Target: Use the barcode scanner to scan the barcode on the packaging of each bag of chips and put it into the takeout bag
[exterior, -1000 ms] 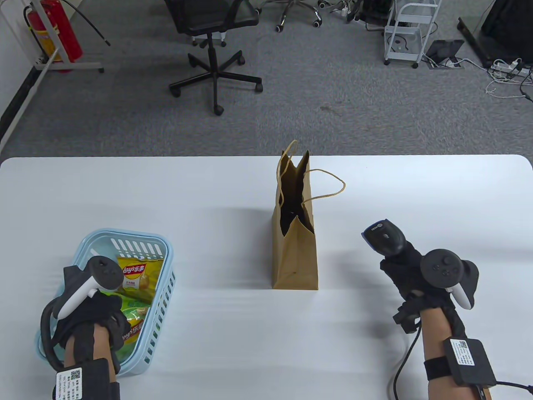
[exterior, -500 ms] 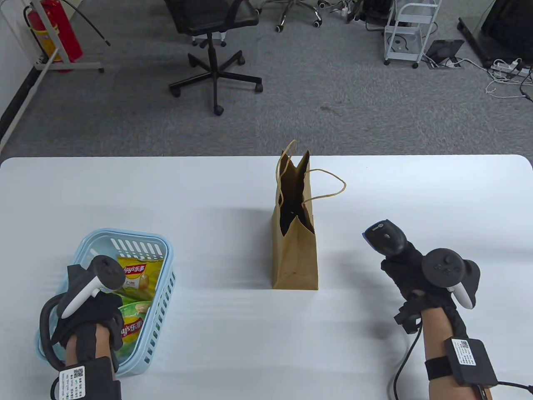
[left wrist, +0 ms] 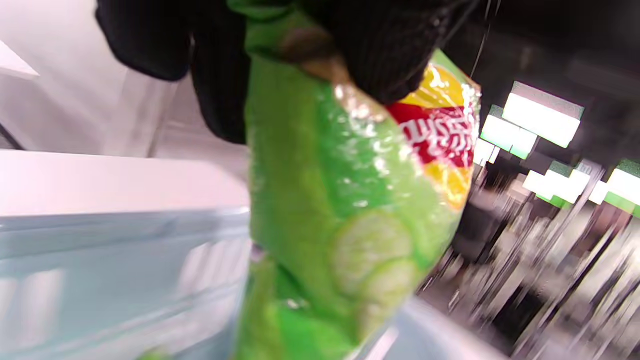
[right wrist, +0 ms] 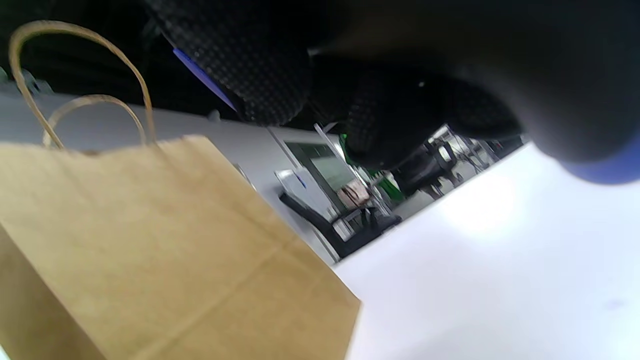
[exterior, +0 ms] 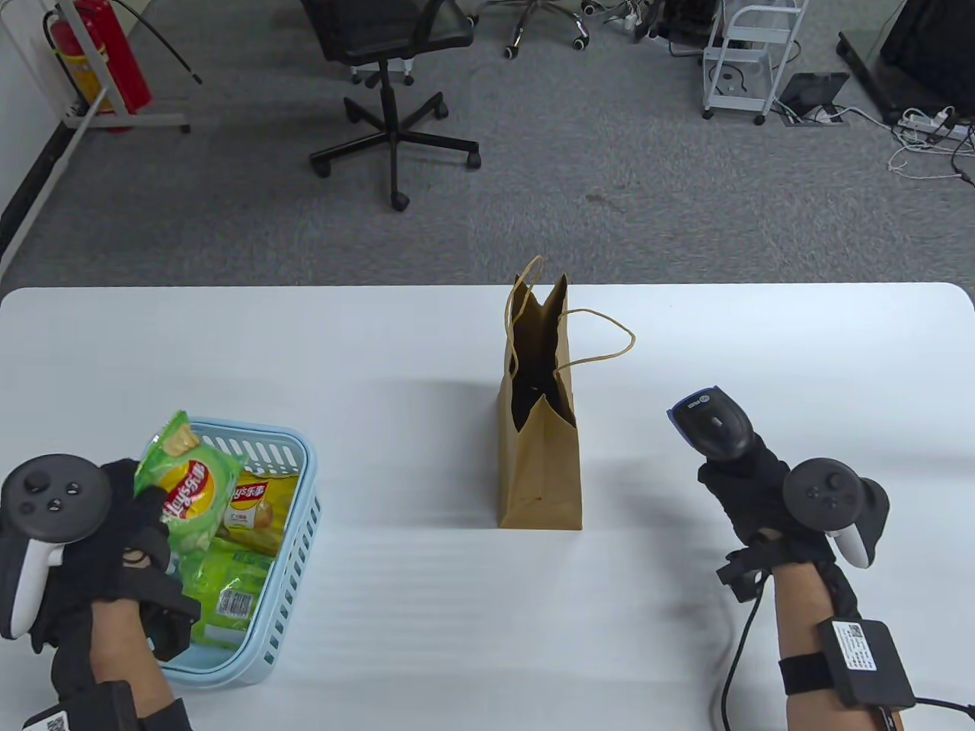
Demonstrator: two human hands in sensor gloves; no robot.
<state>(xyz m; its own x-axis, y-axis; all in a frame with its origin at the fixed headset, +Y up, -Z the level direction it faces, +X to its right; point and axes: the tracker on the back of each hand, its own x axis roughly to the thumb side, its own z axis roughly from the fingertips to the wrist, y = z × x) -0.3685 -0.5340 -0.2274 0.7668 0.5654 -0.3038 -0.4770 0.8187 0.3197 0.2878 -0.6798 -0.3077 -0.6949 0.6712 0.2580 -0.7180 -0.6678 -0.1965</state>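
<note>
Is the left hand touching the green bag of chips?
Touching. In the left wrist view, the left hand's fingers pinch the green bag of chips at its top.

Glossy foil chip bag (exterior: 187, 483), matt brown paper takeout bag (exterior: 539, 464), slotted pale-blue plastic basket (exterior: 286, 533), smooth white table (exterior: 426, 609).

A green bag of chips (exterior: 185, 480) hangs over the blue basket (exterior: 293, 525) (two more inside) near the desk's front-left corner; the brown takeout bag (exterior: 539, 457) stands open mid-desk, the scanner (exterior: 714, 426) raised right of it.
</note>
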